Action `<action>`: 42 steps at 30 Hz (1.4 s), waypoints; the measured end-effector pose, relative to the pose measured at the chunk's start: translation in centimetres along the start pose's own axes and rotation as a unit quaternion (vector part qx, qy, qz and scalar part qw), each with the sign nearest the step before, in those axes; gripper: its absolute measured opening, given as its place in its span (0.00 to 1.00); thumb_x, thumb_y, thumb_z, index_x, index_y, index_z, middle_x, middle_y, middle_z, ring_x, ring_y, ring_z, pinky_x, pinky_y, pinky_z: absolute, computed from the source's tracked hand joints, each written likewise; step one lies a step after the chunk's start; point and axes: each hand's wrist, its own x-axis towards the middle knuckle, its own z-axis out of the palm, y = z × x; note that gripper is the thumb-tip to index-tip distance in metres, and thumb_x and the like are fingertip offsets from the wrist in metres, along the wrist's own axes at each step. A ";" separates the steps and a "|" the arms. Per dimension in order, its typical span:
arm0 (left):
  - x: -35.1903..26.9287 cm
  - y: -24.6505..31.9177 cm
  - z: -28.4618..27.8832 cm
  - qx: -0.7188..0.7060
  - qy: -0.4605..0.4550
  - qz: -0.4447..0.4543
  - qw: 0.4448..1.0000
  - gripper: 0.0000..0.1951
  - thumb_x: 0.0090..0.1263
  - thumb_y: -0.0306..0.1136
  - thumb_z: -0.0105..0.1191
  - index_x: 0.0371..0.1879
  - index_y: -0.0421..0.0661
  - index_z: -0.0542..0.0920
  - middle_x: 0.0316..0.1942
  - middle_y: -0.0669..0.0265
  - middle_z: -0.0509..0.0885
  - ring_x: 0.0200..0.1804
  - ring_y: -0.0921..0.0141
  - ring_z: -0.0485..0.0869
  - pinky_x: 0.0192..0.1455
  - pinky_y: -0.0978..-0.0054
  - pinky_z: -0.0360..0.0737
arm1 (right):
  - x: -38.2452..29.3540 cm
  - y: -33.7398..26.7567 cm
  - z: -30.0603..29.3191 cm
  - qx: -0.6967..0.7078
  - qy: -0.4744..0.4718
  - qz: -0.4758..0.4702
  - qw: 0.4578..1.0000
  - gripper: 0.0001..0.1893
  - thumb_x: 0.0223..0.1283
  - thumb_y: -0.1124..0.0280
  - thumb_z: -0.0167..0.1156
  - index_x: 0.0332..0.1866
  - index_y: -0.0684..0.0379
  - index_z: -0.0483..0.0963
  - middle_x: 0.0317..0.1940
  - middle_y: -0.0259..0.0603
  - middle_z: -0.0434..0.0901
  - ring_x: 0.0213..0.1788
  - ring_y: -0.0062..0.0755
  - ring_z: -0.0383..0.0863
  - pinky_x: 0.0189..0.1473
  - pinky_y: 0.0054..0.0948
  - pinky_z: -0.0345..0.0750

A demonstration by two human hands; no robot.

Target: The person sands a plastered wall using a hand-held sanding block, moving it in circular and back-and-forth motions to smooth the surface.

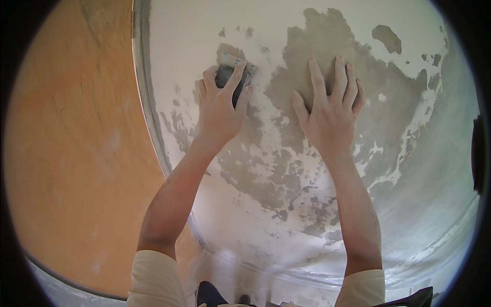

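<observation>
My left hand (220,101) grips a dark sanding block with sandpaper (227,75) folded around it, the paper's pale back bearing blue writing. The block lies against a wall (257,184) of white and grey patchy plaster, over a small grey patch. To its right, my right hand (330,101) rests with fingers spread on a large grey patch (318,38) of the same wall and holds nothing. Pale dust coats both hands. The face of the block against the wall is hidden.
An orange-brown wood-like panel (76,153) stands at the left, bordered by a grey strip (144,76) along the wall. Below, a dark shoe (209,294) shows near the wall's foot. A dark object (478,155) is at the right rim.
</observation>
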 end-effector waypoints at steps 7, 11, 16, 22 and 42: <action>-1.9 0.9 -0.1 0.041 -0.042 0.095 0.994 0.25 0.81 0.42 0.61 0.77 0.62 0.80 0.69 0.47 0.68 0.67 0.44 0.71 0.74 0.46 0.71 | -0.3 0.6 -0.2 0.036 -0.019 -0.016 0.999 0.31 0.77 0.42 0.59 0.79 0.40 0.75 0.83 0.52 0.66 0.84 0.51 0.64 0.83 0.59 0.61; 0.4 0.2 -0.8 0.084 -0.002 0.086 0.993 0.26 0.81 0.42 0.62 0.77 0.58 0.80 0.70 0.47 0.68 0.71 0.45 0.72 0.75 0.48 0.73 | -0.5 0.8 0.1 0.049 -0.025 -0.024 0.998 0.30 0.79 0.42 0.57 0.80 0.40 0.74 0.84 0.52 0.64 0.85 0.50 0.62 0.84 0.59 0.59; 1.9 1.0 0.3 -0.016 0.042 -0.057 0.997 0.25 0.82 0.43 0.59 0.77 0.57 0.81 0.70 0.47 0.67 0.71 0.47 0.70 0.77 0.47 0.69 | -0.6 0.8 0.0 0.049 -0.031 -0.027 0.998 0.30 0.79 0.42 0.56 0.80 0.40 0.73 0.85 0.52 0.63 0.86 0.50 0.61 0.85 0.59 0.58; -0.5 2.3 1.0 0.007 0.016 0.022 1.000 0.26 0.81 0.42 0.60 0.78 0.60 0.80 0.70 0.47 0.68 0.69 0.46 0.70 0.76 0.48 0.68 | -0.7 0.9 0.0 0.045 -0.034 -0.029 0.998 0.30 0.79 0.43 0.56 0.80 0.40 0.73 0.85 0.52 0.63 0.86 0.50 0.61 0.84 0.59 0.58; -0.5 2.7 2.3 -0.012 0.049 0.024 0.998 0.25 0.82 0.41 0.60 0.78 0.64 0.81 0.70 0.42 0.67 0.67 0.45 0.69 0.76 0.46 0.66 | -0.8 0.4 -0.1 0.071 -0.035 -0.032 0.996 0.29 0.77 0.46 0.59 0.79 0.40 0.74 0.83 0.49 0.67 0.85 0.47 0.65 0.84 0.57 0.60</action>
